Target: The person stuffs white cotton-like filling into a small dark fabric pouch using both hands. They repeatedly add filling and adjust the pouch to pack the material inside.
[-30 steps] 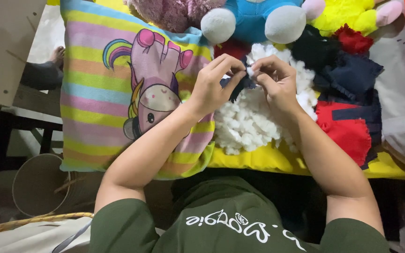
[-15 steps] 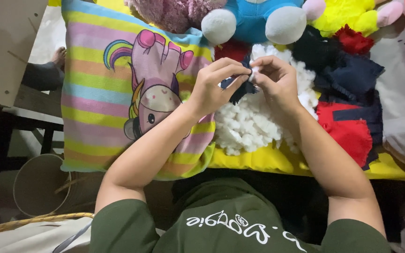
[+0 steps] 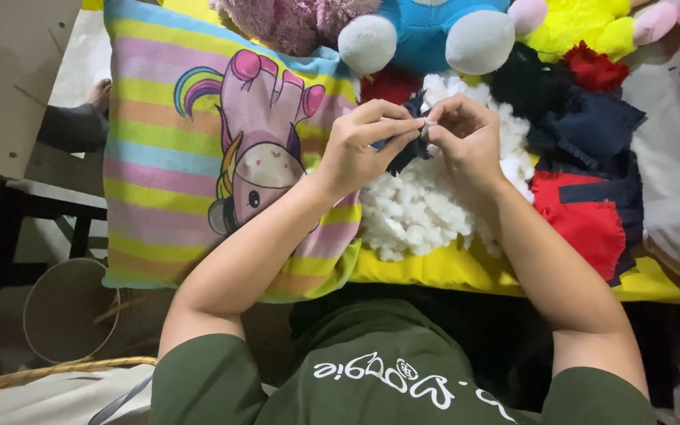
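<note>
head view: a person's left hand [image 3: 364, 149] and right hand [image 3: 466, 138] meet fingertip to fingertip above a heap of white stuffing [image 3: 426, 208], both pinched shut on a small frayed scrap of dark blue fabric [image 3: 407, 151], held up off the pile, apparently so the fine work sits close under the eyes. the stuffing lies on a yellow surface [image 3: 434, 271], within easy reach. a striped unicorn cushion [image 3: 222, 157] lies just left of the stuffing under the left forearm; red and navy cloth pieces [image 3: 592, 189] sit to the right, plush toys [image 3: 426, 27] along the far edge.
</note>
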